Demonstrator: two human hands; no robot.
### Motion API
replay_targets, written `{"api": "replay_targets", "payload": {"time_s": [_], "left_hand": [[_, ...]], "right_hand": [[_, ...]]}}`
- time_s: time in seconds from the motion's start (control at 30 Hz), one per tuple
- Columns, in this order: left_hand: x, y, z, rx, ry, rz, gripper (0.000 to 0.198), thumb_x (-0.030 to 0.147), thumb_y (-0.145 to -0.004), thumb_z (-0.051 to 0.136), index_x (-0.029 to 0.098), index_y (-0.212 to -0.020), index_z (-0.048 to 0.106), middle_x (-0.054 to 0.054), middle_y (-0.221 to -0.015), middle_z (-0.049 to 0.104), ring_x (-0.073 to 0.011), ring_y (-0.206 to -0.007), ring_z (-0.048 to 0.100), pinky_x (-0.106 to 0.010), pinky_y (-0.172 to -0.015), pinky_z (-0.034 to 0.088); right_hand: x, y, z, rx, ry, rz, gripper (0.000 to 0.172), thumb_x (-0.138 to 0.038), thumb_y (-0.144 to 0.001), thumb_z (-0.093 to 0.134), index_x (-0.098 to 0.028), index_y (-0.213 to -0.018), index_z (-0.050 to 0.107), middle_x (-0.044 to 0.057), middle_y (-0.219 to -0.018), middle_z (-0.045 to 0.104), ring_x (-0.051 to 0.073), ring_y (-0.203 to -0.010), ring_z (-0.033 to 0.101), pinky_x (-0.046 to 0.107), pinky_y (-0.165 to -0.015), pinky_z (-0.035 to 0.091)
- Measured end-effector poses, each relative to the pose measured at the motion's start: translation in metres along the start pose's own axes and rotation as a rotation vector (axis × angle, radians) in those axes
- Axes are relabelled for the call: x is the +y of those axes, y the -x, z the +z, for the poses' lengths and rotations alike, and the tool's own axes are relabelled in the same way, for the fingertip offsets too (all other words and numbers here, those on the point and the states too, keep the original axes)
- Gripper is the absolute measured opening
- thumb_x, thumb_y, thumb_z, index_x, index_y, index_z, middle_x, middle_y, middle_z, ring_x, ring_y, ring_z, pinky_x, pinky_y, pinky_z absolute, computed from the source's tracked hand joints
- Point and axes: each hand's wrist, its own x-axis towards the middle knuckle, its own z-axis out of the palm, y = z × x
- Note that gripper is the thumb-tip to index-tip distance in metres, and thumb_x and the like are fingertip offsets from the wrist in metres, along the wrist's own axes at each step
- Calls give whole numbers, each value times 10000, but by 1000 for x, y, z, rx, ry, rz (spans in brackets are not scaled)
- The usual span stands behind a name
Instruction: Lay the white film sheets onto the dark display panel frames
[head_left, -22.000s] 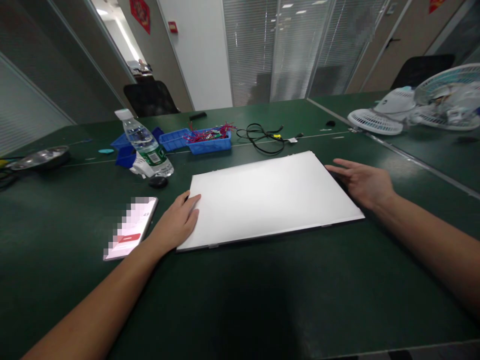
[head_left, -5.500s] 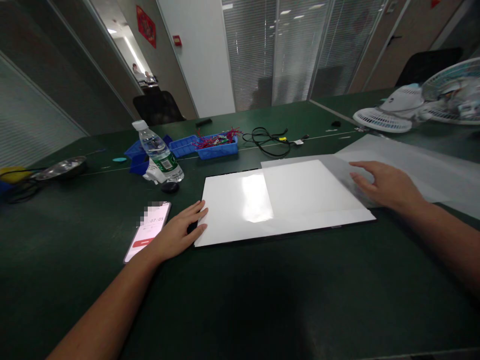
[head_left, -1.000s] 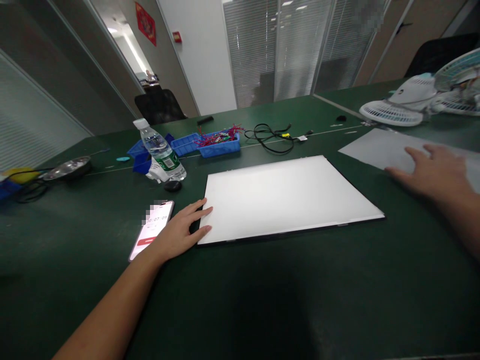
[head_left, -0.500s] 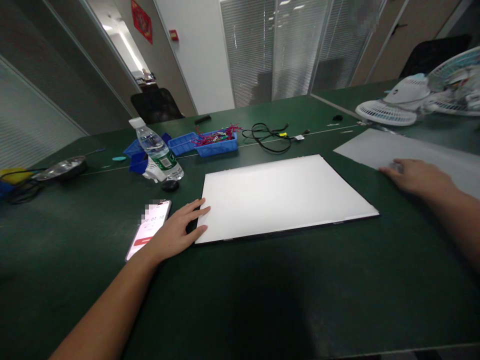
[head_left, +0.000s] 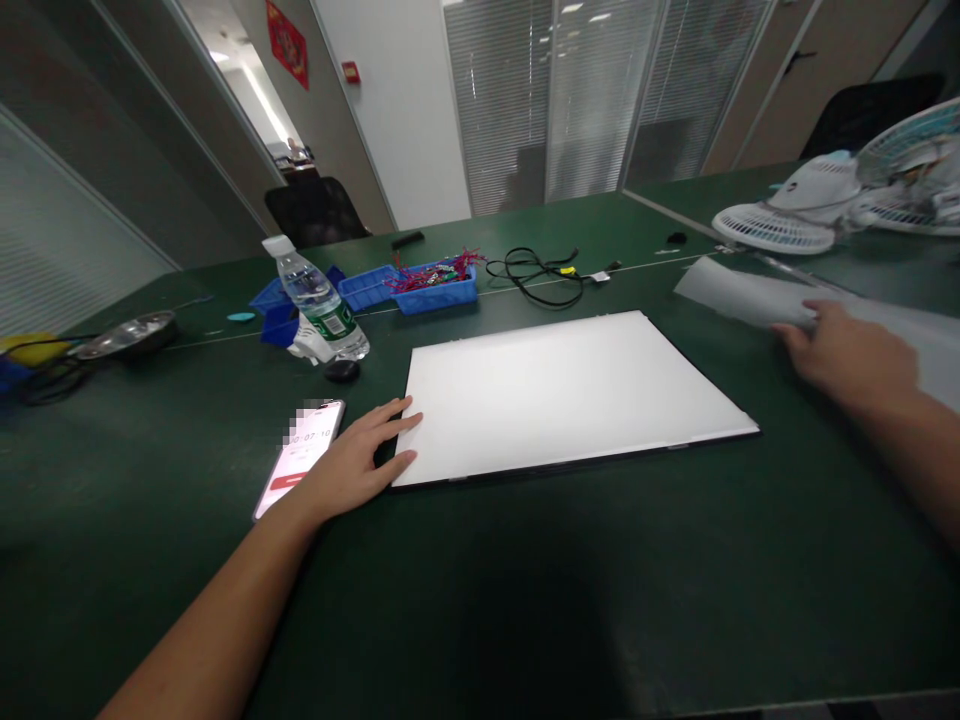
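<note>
The thin grey sheet, which a few seconds ago lay half across the white panel, is now fully off it and rests on the table to the right, well apart from the panel's right edge. In the last half second its near edge has changed from flat to slightly raised and curled beside the right hand. So the panel lies bare in the middle of the table, and the work has moved to the sheet off to the side. The right hand lies on that sheet with its fingers loosely bent over the lifted edge. It is blurred, so I cannot tell whether it pinches the sheet or only presses on it. The left hand has not moved: it rests palm down and spread, holding nothing, with its fingers touching the panel's near left corner. A phone lies just beside it on the left. A bottle, blue trays and a black cable sit beyond the panel, and white fans lie at the far right.
</note>
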Motion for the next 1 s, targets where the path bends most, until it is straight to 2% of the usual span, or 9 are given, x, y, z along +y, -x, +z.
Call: {"api": "replay_targets", "payload": {"time_s": [0.13,0.3,0.4,0.57,0.67,0.73,0.83,0.9,1.0], "left_hand": [[0,0,0,-3,-1,10,773,787,-1027,520,296,-1618,603,-72,-1785,419,-376,-1637,417,-579,-1335,373],[2,-1,0,3,-4,13,774,788,-1020,523,286,-1601,624,-80,-1772,440,-391,-1621,440,-590,-1326,385],[1,-1,0,7,-2,14,765,782,-1019,531,288,-1595,631,-79,-1773,438,-389,-1620,444,-586,-1327,384],[0,0,0,-2,-2,9,768,784,-1022,531,305,-1618,603,-66,-1785,420,-378,-1638,416,-581,-1335,373],[1,0,0,-2,-6,4,775,795,-1018,526,308,-1615,607,-65,-1782,425,-387,-1630,427,-587,-1333,376],[1,0,0,-2,-3,4,777,795,-1017,526,304,-1612,610,-70,-1780,428,-388,-1626,433,-588,-1335,372],[2,-1,0,-1,8,6,776,791,-1017,533,296,-1609,613,-76,-1783,422,-385,-1632,423,-588,-1338,364],[2,-1,0,-3,16,5,781,789,-1016,536,288,-1611,612,-80,-1784,420,-385,-1636,416,-589,-1338,364],[3,-1,-1,-2,21,1,795,795,-1014,530,273,-1606,618,-91,-1780,426,-392,-1626,432,-596,-1333,371]], "right_hand": [[-23,18,-23,171,-126,58,859,-793,-1028,353,-213,-1618,587,297,-1236,741,487,-1091,714,600,-844,551],[-46,38,-38,308,-277,-260,754,-705,-1059,417,-216,-1605,596,204,-1408,723,361,-979,739,528,-939,570],[-56,48,-36,226,-317,-505,737,-690,-1051,470,-240,-1624,579,168,-1460,716,299,-838,747,488,-884,600],[-77,59,-28,-14,-381,-937,610,-618,-1044,565,-243,-1507,694,121,-1413,756,343,-1171,763,478,-999,608],[-83,61,-28,-103,-468,-1026,532,-596,-1012,634,-275,-1420,748,77,-1386,775,319,-1202,760,452,-1001,611],[-79,57,-30,-102,-496,-952,521,-600,-1010,622,-280,-1395,767,73,-1371,781,307,-1142,775,441,-990,607],[-60,39,-29,-12,-386,-634,625,-676,-1011,536,-249,-1398,778,131,-1360,773,330,-1022,773,492,-978,592],[-40,22,-23,18,-240,-385,748,-724,-1009,473,-208,-1490,724,196,-1410,734,390,-1116,737,550,-1007,566],[-6,-3,-7,-87,-99,-142,892,-761,-993,426,-126,-1583,634,275,-1502,652,460,-1284,654,593,-1025,543]]}}
